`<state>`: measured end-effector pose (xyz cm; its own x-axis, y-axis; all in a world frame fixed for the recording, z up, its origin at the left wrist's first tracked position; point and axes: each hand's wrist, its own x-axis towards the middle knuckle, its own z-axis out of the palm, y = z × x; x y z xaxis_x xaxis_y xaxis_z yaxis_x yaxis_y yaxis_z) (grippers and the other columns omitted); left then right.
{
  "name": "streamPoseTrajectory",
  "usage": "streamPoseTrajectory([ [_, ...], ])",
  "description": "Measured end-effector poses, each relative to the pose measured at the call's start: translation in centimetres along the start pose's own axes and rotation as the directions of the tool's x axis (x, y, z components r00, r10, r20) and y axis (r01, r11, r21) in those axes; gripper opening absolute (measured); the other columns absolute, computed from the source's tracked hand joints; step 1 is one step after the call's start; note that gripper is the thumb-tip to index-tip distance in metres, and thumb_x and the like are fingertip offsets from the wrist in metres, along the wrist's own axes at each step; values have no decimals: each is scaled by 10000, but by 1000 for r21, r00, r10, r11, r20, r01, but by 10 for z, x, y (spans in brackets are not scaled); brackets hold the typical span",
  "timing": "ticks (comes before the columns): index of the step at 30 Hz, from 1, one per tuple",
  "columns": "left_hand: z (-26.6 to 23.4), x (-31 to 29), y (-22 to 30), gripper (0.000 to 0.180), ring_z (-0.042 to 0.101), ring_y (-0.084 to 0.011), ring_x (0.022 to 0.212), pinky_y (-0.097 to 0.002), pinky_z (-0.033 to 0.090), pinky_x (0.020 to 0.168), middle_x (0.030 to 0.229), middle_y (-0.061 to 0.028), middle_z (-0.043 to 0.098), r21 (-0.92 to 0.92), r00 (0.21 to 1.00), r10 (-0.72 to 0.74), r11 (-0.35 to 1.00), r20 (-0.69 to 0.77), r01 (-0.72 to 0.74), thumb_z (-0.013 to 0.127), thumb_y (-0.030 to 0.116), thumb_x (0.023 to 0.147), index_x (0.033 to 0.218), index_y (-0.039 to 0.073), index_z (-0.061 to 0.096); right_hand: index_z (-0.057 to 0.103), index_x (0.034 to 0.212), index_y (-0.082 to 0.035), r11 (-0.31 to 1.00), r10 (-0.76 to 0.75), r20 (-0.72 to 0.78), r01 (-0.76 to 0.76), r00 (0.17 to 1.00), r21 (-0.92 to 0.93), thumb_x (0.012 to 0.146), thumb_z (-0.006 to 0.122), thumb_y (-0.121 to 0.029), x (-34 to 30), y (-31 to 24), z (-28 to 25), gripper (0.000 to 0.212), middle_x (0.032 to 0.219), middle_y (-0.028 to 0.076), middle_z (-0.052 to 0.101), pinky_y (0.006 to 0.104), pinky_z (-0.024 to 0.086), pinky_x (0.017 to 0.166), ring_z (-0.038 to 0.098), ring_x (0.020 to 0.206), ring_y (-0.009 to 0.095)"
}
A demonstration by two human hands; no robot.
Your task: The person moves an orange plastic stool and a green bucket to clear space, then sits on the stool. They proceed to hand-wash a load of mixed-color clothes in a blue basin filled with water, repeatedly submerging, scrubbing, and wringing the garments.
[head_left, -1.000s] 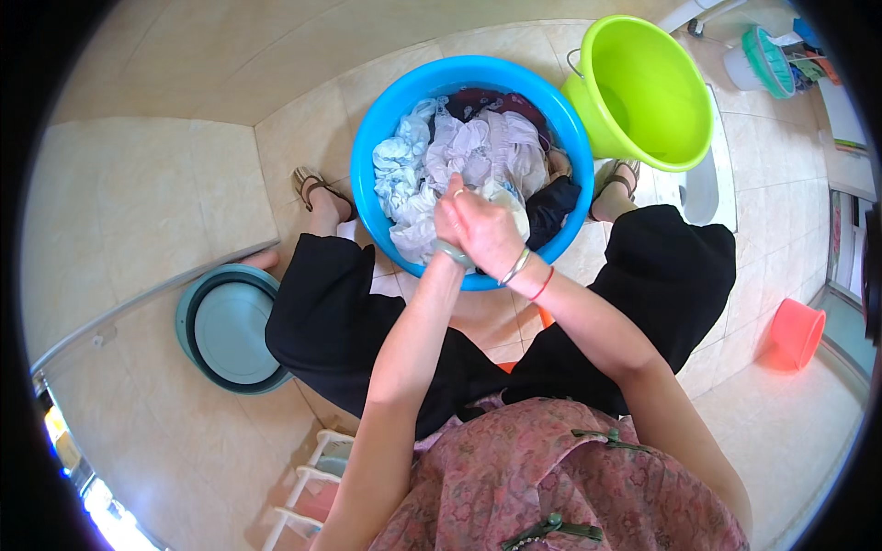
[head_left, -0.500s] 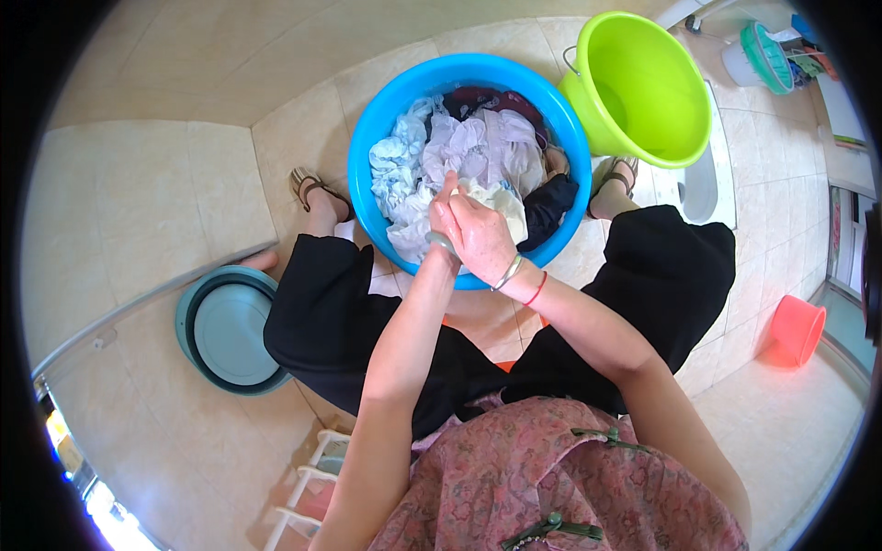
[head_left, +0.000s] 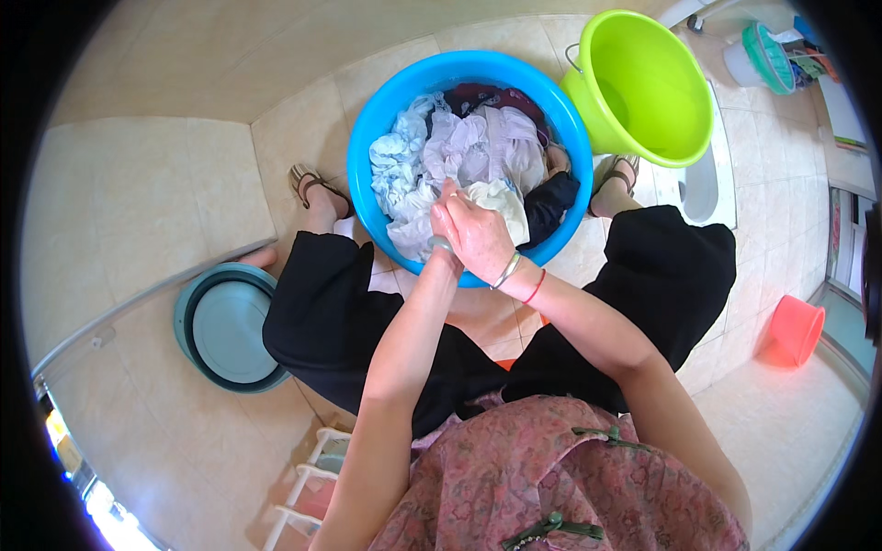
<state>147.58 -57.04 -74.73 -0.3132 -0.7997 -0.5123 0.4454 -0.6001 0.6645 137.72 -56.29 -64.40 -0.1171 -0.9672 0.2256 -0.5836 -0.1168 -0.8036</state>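
My left hand [head_left: 443, 223] and my right hand [head_left: 481, 241] are pressed together over the near part of a round blue tub [head_left: 361, 188]. The right one lies across the left, and the fingers of both are closed. Whatever they grip, if anything, is hidden between the palms. Beneath and around them is a heap of wet laundry: white cloth [head_left: 411, 228] at the left, a pale lilac garment [head_left: 473, 147] in the middle, and a cream cloth [head_left: 504, 208] beside my right hand. Dark navy fabric [head_left: 548, 207] and maroon fabric [head_left: 473, 96] lie along the tub's right and far sides.
A lime-green bucket [head_left: 643, 87] leans tilted at the tub's right, partly over a white floor basin [head_left: 703, 188]. To my left a grey-green basin [head_left: 234, 331] sits by a low edge. A pink pail [head_left: 797, 329] is at far right, and a white rack [head_left: 299, 487] stands at lower left.
My joined hands have come very slightly nearer to me over the tub. The laundry lies much as before.
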Motion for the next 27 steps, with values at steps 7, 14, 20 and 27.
streamPoseTrajectory([
  [7, 101, -36, 47, 421, 656, -186, 827, -313, 523, 687, 957, -60, 674, -276, 894, -266, 946, -360, 170, 432, 412, 972, 1078, 40, 601, 572, 845, -13, 870, 492, -8, -492, 871, -38, 958, 414, -418, 6, 92, -9, 448, 801, 252, 613, 504, 452, 662, 594, 764, 439],
  [14, 87, -36, 64, 520, 544, -268, 1155, -436, 409, 998, 1226, -74, 591, -556, 951, -247, 824, -184, 106, 263, 458, 996, 1242, 83, 527, 590, 1079, 17, 102, 903, 379, -957, 204, 273, 866, 435, -633, -38, 120, -8, 701, 957, 158, 641, 410, 536, 724, 622, 878, 276],
  [20, 62, -60, 54, 471, 544, -248, 1156, -406, 429, 981, 1240, -70, 583, -698, 977, -182, 685, 114, 210, 288, 401, 999, 1246, 77, 523, 521, 1191, 4, -176, 724, 674, -904, 149, 390, 855, 570, -513, -30, 116, -10, 619, 1095, 139, 591, 402, 525, 718, 575, 989, 280],
  [27, 29, -51, 42, 444, 550, -224, 1146, -385, 429, 974, 1233, -60, 589, -546, 962, -272, 807, -1, 227, 334, 395, 993, 1238, 82, 532, 626, 1094, 12, -88, 640, 473, -553, 606, 828, 864, 609, -64, -9, 119, -29, 243, 743, -33, 569, 205, 418, 576, 469, 591, 58],
])
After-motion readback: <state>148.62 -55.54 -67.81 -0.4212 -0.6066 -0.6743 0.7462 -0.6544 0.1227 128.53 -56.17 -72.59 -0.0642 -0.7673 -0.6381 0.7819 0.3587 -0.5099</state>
